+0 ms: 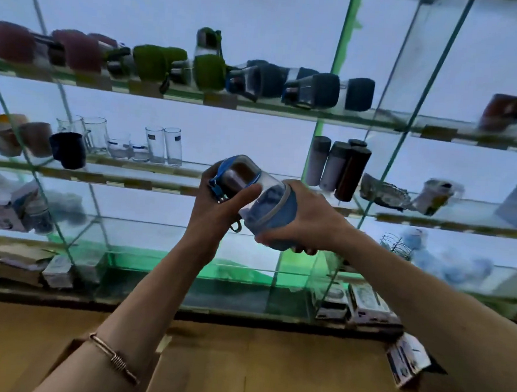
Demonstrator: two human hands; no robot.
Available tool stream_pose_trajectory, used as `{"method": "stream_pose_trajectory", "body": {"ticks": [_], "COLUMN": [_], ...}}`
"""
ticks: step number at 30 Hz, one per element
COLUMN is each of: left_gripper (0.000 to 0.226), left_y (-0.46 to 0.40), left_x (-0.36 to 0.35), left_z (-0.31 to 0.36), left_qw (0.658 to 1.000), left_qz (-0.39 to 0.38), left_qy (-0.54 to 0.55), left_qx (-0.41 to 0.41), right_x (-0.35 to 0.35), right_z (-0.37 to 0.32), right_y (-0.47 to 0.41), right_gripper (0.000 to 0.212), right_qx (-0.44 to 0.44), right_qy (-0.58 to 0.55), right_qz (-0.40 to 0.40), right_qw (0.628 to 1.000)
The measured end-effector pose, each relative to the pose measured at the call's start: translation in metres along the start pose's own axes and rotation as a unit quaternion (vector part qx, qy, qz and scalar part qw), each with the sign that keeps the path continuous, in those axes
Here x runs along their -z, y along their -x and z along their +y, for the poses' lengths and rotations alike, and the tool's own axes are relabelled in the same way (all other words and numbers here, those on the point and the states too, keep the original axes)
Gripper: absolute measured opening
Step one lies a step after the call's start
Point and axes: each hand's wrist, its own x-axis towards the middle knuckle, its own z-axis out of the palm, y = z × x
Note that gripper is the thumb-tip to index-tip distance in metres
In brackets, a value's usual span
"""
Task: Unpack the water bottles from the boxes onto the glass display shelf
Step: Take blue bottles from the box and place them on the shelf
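Blue-sleeved water bottle [252,195] held tilted before the glass display shelf [196,99]: left hand [217,205] wrapped round its cap end, right hand [304,220] clasping the sleeve; blurred, probably lidded.

A glass display shelf [178,93] fills the frame. Along its top tier, upper left to centre, lie red bottles [77,50], green bottles [156,63] and blue bottles [313,88]. The tier below carries clear glasses [163,144] and, centre right, dark flasks [340,168].
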Motion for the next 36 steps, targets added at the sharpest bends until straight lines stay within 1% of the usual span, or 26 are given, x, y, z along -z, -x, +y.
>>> {"method": "stream_pose_trajectory", "body": {"ticks": [2,3,5,6,7,8,10,11,14,18,19,21,23,26,29,30,32,34,36], "left_gripper": [0.053,0.056,0.059,0.061,0.065,0.069,0.075,0.075,0.069,0.059,0.059,0.067,0.081,0.089,0.091,0.09,0.088,0.084,0.085], "left_y": [-0.006,-0.01,-0.02,-0.025,-0.032,-0.038,-0.054,-0.063,-0.093,-0.141,-0.155,-0.185,-0.218,-0.265,-0.296,-0.306,-0.324,-0.345,-0.364], "left_x": [-0.023,-0.034,-0.054,-0.063,-0.072,-0.081,-0.098,-0.106,-0.131,-0.159,-0.166,-0.176,-0.184,-0.191,-0.201,-0.204,-0.208,-0.213,-0.218], "left_z": [0.003,0.006,0.014,0.017,0.021,0.024,0.027,0.028,0.026,0.013,0.011,0.007,0.005,0.002,0.001,-0.001,-0.006,-0.01,-0.011], "left_qw": [1.0,1.0,0.999,0.998,0.996,0.994,0.988,0.985,0.978,0.977,0.974,0.967,0.952,0.921,0.899,0.886,0.851,0.822,0.786], "left_qz": [-0.01,-0.015,-0.038,-0.054,-0.072,-0.088,-0.113,-0.122,-0.139,-0.157,-0.168,-0.19,-0.223,-0.255,-0.231,-0.223,-0.213,-0.195,-0.166], "left_qy": [0.005,0.007,-0.006,-0.022,-0.039,-0.06,-0.094,-0.108,-0.14,-0.112,-0.115,-0.133,-0.169,-0.232,-0.287,-0.316,-0.383,-0.441,-0.502], "left_qx": [-0.012,-0.015,-0.018,-0.021,-0.025,-0.03,-0.043,-0.049,-0.071,-0.09,-0.095,-0.107,-0.123,-0.181,-0.235,-0.255,-0.289,-0.302,-0.32], "right_x": [0.022,0.033,0.056,0.068,0.078,0.087,0.101,0.107,0.128,0.157,0.165,0.183,0.203,0.229,0.246,0.252,0.266,0.278,0.286], "right_z": [0.012,0.016,0.024,0.029,0.035,0.042,0.054,0.059,0.078,0.104,0.109,0.118,0.124,0.134,0.147,0.152,0.16,0.169,0.178], "right_y": [0.007,0.01,0.017,0.018,0.018,0.015,0.005,-0.001,-0.023,-0.058,-0.067,-0.086,-0.107,-0.141,-0.177,-0.188,-0.207,-0.226,-0.244], "right_gripper": [0.068,0.061,0.04,0.035,0.036,0.042,0.06,0.064,0.069,0.076,0.075,0.073,0.071,0.078,0.083,0.086,0.091,0.095,0.094], "right_qx": [-0.001,0.004,0.013,0.02,0.027,0.028,0.025,0.022,0.023,0.005,0.003,-0.001,-0.003,0.008,0.015,0.016,0.024,0.038,0.047], "right_qy": [-0.017,-0.012,0.003,0.003,0.005,0.012,0.022,0.024,0.016,0.029,0.034,0.05,0.081,0.121,0.13,0.141,0.166,0.179,0.183], "right_qz": [0.0,0.004,0.009,0.013,0.019,0.031,0.064,0.075,0.105,0.126,0.133,0.144,0.152,0.175,0.172,0.167,0.156,0.144,0.125], "right_qw": [1.0,1.0,1.0,1.0,0.999,0.999,0.997,0.997,0.994,0.992,0.991,0.988,0.985,0.977,0.976,0.976,0.973,0.973,0.974]}}
